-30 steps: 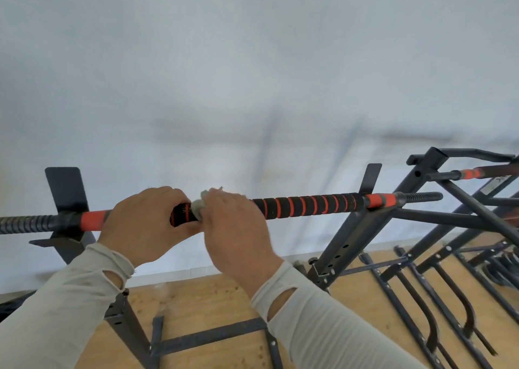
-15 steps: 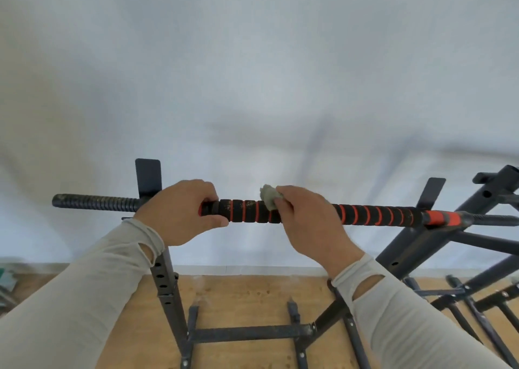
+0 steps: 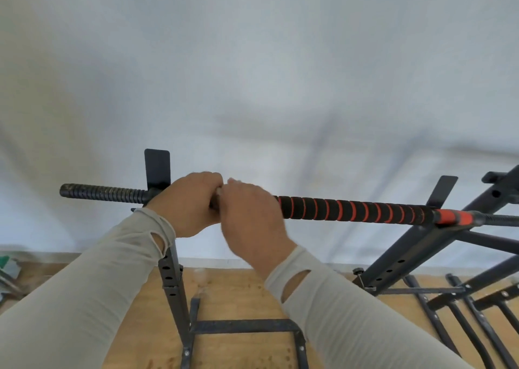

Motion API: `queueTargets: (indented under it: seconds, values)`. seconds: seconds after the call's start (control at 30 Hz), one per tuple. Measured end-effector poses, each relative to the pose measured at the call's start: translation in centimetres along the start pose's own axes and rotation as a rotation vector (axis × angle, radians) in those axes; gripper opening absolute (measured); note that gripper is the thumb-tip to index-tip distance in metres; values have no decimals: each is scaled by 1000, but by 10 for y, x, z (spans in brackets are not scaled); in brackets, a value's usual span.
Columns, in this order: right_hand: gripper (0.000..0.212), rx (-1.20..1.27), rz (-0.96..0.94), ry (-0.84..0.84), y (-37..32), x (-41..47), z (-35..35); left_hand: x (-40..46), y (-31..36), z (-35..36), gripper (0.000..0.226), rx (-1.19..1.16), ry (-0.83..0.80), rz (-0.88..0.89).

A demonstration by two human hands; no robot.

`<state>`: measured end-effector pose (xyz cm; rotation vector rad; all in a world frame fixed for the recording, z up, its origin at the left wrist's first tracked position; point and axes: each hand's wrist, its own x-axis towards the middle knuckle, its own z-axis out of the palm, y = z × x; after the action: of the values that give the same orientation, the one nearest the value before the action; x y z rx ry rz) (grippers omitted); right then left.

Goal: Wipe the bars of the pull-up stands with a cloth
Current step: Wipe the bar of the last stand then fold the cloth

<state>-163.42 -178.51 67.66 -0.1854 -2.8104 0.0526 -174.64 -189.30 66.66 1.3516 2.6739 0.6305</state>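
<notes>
A pale, bare wall [image 3: 252, 73] fills the upper part of the view, meeting a wooden floor [image 3: 238, 292] along a light skirting line. In front of it stands a dark metal pull-up stand [image 3: 174, 292] with a perforated upright and a flat plate at its top; its bar [image 3: 351, 210] runs nearly level across the view, ribbed and black at the left end, wrapped in black foam with orange spiral stripes along the middle, and solid orange near the right support. The left hand [image 3: 186, 204] has its grip curled over the bar just right of the left upright. The right hand [image 3: 250, 214] is pressed right against it, its grip also wrapped around the bar; it is slightly blurred. Only a small pale sliver of the cloth [image 3: 218, 191] shows between the two hands at the bar, the rest being hidden under the fingers, so how much of it lies under the right hand cannot be told. Both forearms wear light grey sleeves [image 3: 351, 312] with thumb slits. Further dark stand frames [image 3: 421, 253] lean at the right, their feet spread on the floor.
</notes>
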Motion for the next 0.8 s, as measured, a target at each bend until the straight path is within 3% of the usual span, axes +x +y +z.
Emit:
queueTargets:
  seconds: [0.2, 0.33, 0.4, 0.47, 0.6, 0.67, 0.73, 0.8]
  values:
    - [28, -63, -207, 72, 58, -24, -7, -1, -3, -4, 32, -38, -43, -2]
    - [25, -223, 93, -126, 92, -32, -47, -1, -4, -4, 29, -29, -48, -10]
    - [38, -113, 209, -196, 93, -30, -57, -1, -3, -4, 29, -21, -49, -12]
    - [41, 24, 221, -121, 81, -23, -51, 0, -3, -3, 30, -29, -47, -19]
    - [19, 53, 54, -31, 21, -5, -18, 1, -4, -2, 31, -31, -28, -11]
    - [26, 98, -16, 64, 7, -4, -5, 0, -3, -2, 33, -29, -18, 6]
    - [16, 154, -115, 139, 17, -13, 2, 0, -3, -4, 33, -30, -23, 16]
    - [28, 121, -193, 147, 41, -25, 1, -1, -3, -4, 31, -32, -32, 13]
